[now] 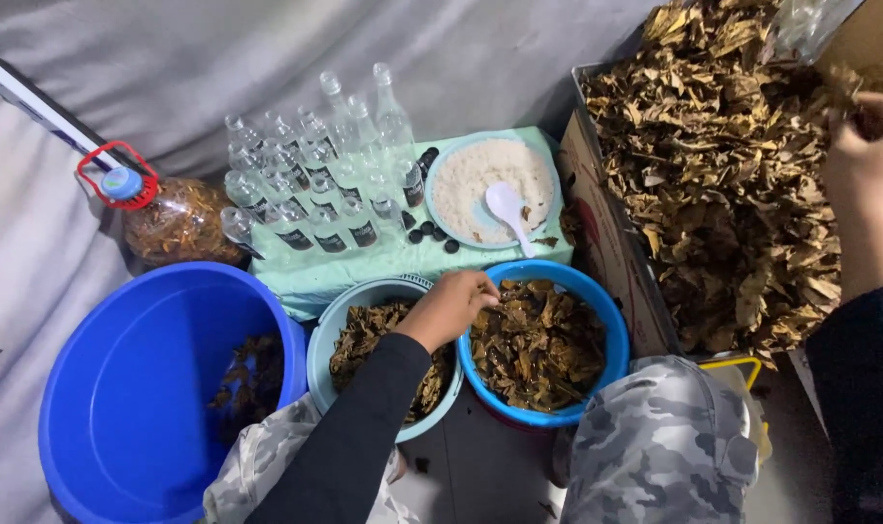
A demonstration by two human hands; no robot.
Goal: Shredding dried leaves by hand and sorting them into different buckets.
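My left hand [453, 305] rests over the near rim of a blue basin [611, 320] filled with dark wet leaves, fingers curled down into the leaves. Beside it on the left stands a pale blue basin [323, 342] holding more dark leaves. My right hand [866, 155] reaches into a big cardboard box [597, 223] piled with dry brown leaves [723, 165] and is closed on a pinch of them at the box's far right. Both arms wear dark sleeves.
A large blue tub [121, 388] with a few leaves sits at left. Behind are a plastic jug of leaves [175, 221], several small clear bottles [315, 184], and a plate of white powder [490, 180] with a white spoon [509, 209]. Camouflage-clad knees lie in front.
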